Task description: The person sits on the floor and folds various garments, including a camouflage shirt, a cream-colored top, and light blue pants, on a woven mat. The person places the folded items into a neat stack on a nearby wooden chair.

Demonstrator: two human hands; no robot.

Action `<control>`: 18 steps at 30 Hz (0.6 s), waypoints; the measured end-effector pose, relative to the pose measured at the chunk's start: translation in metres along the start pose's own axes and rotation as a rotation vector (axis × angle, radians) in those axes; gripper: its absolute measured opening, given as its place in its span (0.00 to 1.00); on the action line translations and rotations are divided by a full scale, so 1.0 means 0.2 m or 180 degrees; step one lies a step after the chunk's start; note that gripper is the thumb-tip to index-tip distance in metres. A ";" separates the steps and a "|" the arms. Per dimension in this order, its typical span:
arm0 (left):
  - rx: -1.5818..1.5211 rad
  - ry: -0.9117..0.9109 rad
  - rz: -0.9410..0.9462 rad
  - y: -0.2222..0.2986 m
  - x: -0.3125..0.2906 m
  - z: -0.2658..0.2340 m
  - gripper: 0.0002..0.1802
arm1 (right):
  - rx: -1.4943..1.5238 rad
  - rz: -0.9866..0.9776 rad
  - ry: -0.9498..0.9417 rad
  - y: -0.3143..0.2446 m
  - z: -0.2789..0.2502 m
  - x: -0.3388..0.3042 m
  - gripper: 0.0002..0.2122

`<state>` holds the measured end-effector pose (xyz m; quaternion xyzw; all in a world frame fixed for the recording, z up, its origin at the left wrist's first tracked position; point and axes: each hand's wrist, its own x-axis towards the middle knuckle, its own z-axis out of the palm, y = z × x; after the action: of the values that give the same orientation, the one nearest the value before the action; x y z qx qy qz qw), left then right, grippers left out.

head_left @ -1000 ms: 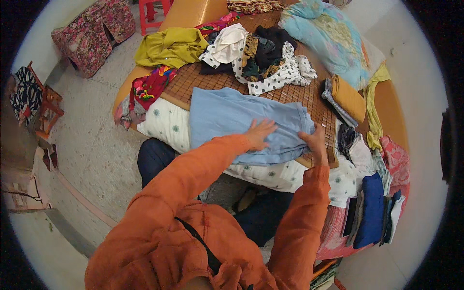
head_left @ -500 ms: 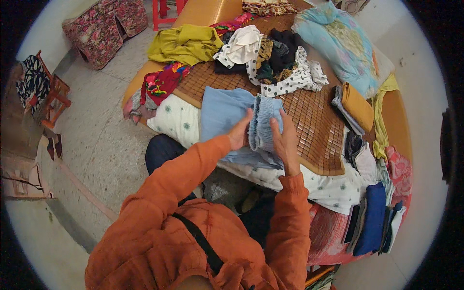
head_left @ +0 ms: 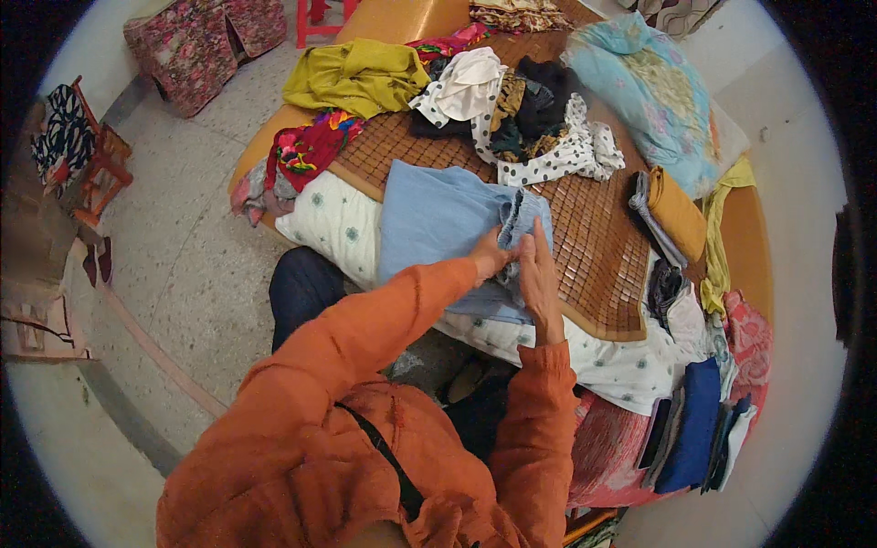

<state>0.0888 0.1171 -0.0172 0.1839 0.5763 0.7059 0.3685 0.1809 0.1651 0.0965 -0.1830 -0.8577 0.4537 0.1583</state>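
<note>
A light blue garment with a gathered elastic waistband [head_left: 438,215] lies across the near edge of the bed, partly folded over itself. My left hand [head_left: 493,256] has its fingers closed on the band from the left. My right hand [head_left: 541,285] rests along the band's right side, fingers stretched out straight and thumb close by. Between the two hands the band is squeezed narrow and stands up a little. Part of the garment under my hands is hidden. Just beyond it lies a white dotted cloth [head_left: 548,164].
The bed holds a brown woven mat [head_left: 594,237] over a white printed sheet [head_left: 352,233]. A mustard-green garment [head_left: 356,78], dark clothes [head_left: 545,96] and a pale blue quilt [head_left: 644,100] lie farther back. Folded clothes [head_left: 692,425] stand in a row at the right, near a folded yellow cloth [head_left: 676,212].
My hands have come closer together, and the waistband between them is pressed narrower. My left hand moved right, and my right hand's fingers straightened along the band.
</note>
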 end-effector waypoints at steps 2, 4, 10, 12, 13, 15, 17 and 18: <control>0.0390 0.0344 0.0044 0.06 -0.08 -0.04 0.29 | -0.0252 -0.0350 0.0202 0.03 -0.04 0.00 0.27; 0.1438 0.0759 0.0581 0.17 -0.22 -0.15 0.28 | -0.0856 -0.0699 0.0371 0.03 -0.06 0.01 0.26; 0.3283 0.2063 0.1579 0.11 -0.47 -0.67 0.41 | -0.2807 -0.0972 0.0180 0.30 0.17 0.02 0.27; 0.2540 0.1850 0.1004 0.05 -0.51 -0.75 0.41 | -0.2735 -0.0999 0.0267 0.28 0.17 0.01 0.28; 0.2166 0.1735 0.0742 0.05 -0.52 -0.77 0.41 | -0.2775 -0.0993 0.0233 0.25 0.17 0.01 0.28; 0.1383 0.1418 0.0638 0.06 -0.52 -0.80 0.40 | -0.2858 -0.0966 0.0171 0.21 0.19 -0.01 0.27; 0.0510 0.1023 0.0340 0.13 -0.51 -0.77 0.38 | -0.2962 -0.1002 0.0209 0.22 0.19 -0.02 0.28; 0.0041 0.0804 0.0079 0.17 -0.50 -0.75 0.37 | -0.3013 -0.1018 0.0228 0.23 0.19 -0.02 0.28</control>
<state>0.0418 -0.0606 -0.0088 0.1031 0.6203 0.7242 0.2830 0.1762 0.1596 0.0380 -0.1164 -0.9808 -0.0217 0.1548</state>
